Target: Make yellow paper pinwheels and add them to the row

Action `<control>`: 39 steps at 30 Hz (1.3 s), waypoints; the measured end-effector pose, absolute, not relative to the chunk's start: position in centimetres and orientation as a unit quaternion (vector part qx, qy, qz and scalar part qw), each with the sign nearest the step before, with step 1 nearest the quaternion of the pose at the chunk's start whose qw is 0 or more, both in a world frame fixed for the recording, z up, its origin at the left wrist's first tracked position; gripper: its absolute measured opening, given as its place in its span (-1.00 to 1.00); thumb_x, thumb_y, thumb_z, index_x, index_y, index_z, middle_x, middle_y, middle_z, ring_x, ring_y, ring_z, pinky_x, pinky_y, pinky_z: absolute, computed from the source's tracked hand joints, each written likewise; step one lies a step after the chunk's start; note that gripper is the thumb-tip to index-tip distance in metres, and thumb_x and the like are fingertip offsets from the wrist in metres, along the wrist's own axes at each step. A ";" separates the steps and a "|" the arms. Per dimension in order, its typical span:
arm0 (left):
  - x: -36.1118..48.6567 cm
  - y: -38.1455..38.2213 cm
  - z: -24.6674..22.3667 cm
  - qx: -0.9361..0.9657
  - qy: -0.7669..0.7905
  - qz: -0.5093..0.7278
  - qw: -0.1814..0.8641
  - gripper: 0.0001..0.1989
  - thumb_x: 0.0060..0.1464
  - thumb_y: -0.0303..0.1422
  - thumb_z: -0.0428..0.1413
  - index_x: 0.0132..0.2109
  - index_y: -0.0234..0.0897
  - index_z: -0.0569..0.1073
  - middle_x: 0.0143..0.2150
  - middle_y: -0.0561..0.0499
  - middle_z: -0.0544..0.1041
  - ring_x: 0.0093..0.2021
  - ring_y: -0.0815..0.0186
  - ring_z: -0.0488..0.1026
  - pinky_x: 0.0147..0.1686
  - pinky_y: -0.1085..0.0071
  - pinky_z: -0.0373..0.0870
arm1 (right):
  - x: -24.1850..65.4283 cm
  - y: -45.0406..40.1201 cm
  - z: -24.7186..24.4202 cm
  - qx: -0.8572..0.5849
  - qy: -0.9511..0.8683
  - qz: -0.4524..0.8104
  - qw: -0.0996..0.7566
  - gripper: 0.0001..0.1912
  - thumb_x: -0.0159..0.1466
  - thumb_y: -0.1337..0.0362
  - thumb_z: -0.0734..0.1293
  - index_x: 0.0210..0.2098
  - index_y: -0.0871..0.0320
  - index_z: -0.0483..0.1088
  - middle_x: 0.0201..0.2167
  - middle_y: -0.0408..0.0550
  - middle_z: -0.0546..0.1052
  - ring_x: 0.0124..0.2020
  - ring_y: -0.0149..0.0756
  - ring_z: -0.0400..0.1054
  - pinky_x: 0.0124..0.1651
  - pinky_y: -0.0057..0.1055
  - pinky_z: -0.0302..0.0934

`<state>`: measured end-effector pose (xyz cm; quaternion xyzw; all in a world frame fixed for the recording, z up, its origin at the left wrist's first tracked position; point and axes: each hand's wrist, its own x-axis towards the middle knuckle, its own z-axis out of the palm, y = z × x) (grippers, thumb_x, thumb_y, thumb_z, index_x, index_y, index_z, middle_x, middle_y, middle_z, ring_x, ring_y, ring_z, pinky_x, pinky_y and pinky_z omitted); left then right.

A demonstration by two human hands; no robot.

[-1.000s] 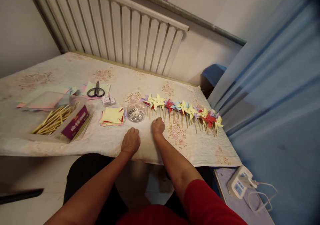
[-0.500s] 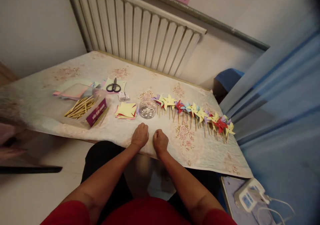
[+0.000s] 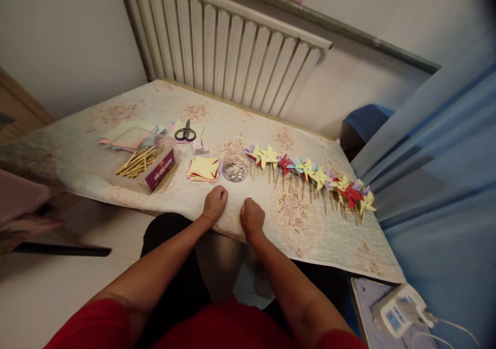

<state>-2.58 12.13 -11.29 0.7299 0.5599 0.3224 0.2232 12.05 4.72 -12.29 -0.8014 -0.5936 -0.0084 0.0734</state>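
Observation:
My left hand rests as a fist on the flowered tablecloth, close to the table's front edge. Just right of it my right hand is also curled into a fist; the two stand a little apart. Nothing shows in either. Beyond them sit a stack of cut paper pieces, yellow on top, and a clear round dish of small shiny pieces. A row of paper pinwheels on sticks lies to the right. On the left, a plastic box holds many thin wooden sticks.
Black-handled scissors lie on paper sheets behind two small boxes. Farther left are more coloured sheets. A radiator lines the wall, a blue curtain hangs right, and a white plugged device sits below.
The view has shifted, so the table and its things appear farther right. My fists have drawn slightly apart, both staying closed near the table edge.

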 end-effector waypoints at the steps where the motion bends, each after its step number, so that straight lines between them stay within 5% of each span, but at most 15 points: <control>1: -3.2 12.6 -10.9 0.719 0.567 0.337 0.218 -0.85 0.18 -0.45 -0.02 -0.37 -0.21 0.33 -0.37 0.02 0.42 -0.32 0.28 0.36 -0.19 0.32 0.33 | 12.0 4.7 -12.2 -0.800 -0.596 -0.008 0.071 -0.83 0.46 0.27 0.16 -0.13 0.13 0.37 -0.28 -0.02 0.56 -0.24 -0.25 0.44 -0.31 -0.40 0.06; 7: -6.5 16.1 -9.2 0.687 0.616 0.367 0.118 -0.99 0.13 -0.40 0.09 -0.27 -0.23 0.38 -0.15 -0.12 0.48 -0.03 0.11 0.38 0.03 0.18 0.34 | 11.8 4.8 -11.7 -0.796 -0.602 0.007 0.059 -0.85 0.44 0.30 0.18 -0.11 0.14 0.38 -0.23 -0.01 0.56 -0.20 -0.24 0.45 -0.28 -0.40 0.10; 13: -7.2 18.3 -9.2 0.768 0.572 0.281 0.073 -0.73 0.14 -0.44 0.03 -0.02 -0.34 0.47 0.06 -0.24 0.50 0.15 -0.03 0.30 0.13 0.09 0.28 | 11.8 4.7 -11.6 -0.797 -0.601 0.010 0.060 -0.84 0.44 0.30 0.17 -0.11 0.14 0.37 -0.22 -0.02 0.56 -0.19 -0.23 0.45 -0.27 -0.39 0.13; 39: -6.3 21.5 -8.1 0.757 0.612 0.217 0.077 -0.71 0.24 -0.39 -0.06 -0.18 -0.29 0.57 -0.19 -0.24 0.57 -0.03 0.05 0.45 -0.08 0.23 0.31 | 11.8 4.8 -11.4 -0.794 -0.604 0.014 0.067 -0.85 0.42 0.30 0.19 -0.12 0.16 0.38 -0.25 0.01 0.58 -0.20 -0.22 0.46 -0.25 -0.39 0.18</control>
